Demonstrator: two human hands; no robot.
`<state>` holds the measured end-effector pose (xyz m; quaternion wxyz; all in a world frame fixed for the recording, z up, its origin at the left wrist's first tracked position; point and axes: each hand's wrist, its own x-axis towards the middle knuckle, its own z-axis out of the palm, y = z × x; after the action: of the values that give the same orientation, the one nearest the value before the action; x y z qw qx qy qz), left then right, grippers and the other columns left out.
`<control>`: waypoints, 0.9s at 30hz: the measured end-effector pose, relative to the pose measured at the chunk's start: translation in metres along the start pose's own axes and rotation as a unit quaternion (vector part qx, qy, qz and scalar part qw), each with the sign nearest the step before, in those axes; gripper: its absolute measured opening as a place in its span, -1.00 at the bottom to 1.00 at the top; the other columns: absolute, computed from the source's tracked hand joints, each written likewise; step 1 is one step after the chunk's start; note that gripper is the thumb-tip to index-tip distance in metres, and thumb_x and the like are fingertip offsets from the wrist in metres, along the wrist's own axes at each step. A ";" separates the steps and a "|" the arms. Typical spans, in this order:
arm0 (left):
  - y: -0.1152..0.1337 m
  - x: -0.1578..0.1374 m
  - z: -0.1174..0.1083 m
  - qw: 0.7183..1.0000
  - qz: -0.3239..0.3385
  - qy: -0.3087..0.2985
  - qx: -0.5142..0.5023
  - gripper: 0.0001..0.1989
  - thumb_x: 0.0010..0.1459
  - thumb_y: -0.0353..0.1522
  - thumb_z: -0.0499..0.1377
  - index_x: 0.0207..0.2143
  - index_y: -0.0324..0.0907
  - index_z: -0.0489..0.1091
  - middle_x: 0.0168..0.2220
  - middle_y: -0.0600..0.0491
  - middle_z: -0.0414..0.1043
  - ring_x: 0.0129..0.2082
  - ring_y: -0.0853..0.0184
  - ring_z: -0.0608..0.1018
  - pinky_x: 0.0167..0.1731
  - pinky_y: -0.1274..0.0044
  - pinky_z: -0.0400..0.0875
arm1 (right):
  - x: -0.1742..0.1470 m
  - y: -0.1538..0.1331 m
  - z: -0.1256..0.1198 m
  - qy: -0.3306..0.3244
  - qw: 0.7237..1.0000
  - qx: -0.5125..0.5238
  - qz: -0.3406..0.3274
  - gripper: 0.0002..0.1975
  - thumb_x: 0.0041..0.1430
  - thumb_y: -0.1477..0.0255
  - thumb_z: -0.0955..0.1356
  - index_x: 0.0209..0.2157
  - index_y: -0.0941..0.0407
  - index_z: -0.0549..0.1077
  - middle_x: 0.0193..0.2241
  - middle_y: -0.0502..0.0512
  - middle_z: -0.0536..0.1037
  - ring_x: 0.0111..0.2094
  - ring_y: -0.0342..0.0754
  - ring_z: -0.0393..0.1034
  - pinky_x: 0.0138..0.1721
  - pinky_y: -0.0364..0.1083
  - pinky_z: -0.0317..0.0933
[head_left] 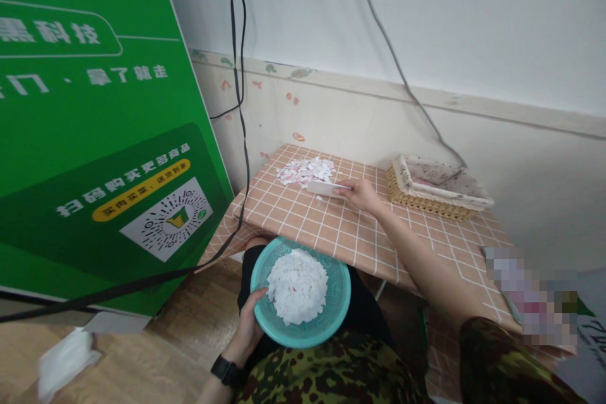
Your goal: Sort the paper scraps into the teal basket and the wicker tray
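Observation:
On my lap, just under the table's front edge, rests a teal plastic colander (338, 303). A heap of small white paper scraps (297, 284) fills its middle. My left hand (250, 315) grips the colander's left rim, thumb over the edge. Above the tabletop, my right hand (362, 194) is closed on a flat white card-like piece (324, 189), holding it by its right end. The piece's left end is beside a loose pile of white and pinkish paper scraps (305, 170) on the table. A few stray bits lie near it.
The table (350, 227) has a brown checked cloth and stands against the wall. A lined wicker basket (438, 192) sits at its back right. Black cables (243, 139) hang at the left before a green cabinet (118, 107). A white plastic bag (66, 360) lies on the floor.

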<state>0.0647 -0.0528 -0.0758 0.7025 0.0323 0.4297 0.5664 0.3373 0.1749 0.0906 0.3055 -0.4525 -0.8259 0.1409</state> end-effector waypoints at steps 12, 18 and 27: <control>-0.002 0.003 -0.003 1.000 0.005 0.006 0.005 -0.83 -0.06 -0.42 0.22 -0.38 -0.33 0.50 -0.42 -0.08 0.59 -0.41 0.20 0.58 -0.25 0.42 0.43 | -0.029 -0.002 -0.023 0.024 1.000 -0.008 0.018 -0.70 0.12 0.21 0.29 -0.28 0.09 0.56 -0.41 0.04 0.59 -0.44 -0.05 0.43 -0.42 -0.12 0.24; -0.002 0.002 -0.002 1.000 0.014 -0.003 0.003 -0.82 -0.06 -0.43 0.22 -0.35 -0.34 0.50 -0.44 -0.08 0.59 -0.44 0.18 0.59 -0.23 0.37 0.44 | -0.049 -0.008 -0.030 0.067 0.995 -0.045 0.051 -0.67 0.10 0.19 0.29 -0.28 0.12 0.55 -0.41 0.08 0.58 -0.47 -0.04 0.42 -0.45 -0.11 0.21; -0.001 0.001 0.001 1.000 0.012 0.014 0.012 -0.82 -0.07 -0.45 0.21 -0.35 -0.34 0.50 -0.45 -0.08 0.59 -0.37 0.13 0.60 -0.20 0.32 0.44 | -0.059 -0.025 -0.038 0.028 0.995 -0.087 0.033 -0.72 0.14 0.23 0.27 -0.34 0.08 0.54 -0.46 0.05 0.58 -0.47 -0.05 0.42 -0.45 -0.12 0.18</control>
<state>0.0656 -0.0522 -0.0760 0.6893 0.0380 0.4460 0.5696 0.3686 0.1105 0.1106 0.2826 -0.5081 -0.8109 0.0656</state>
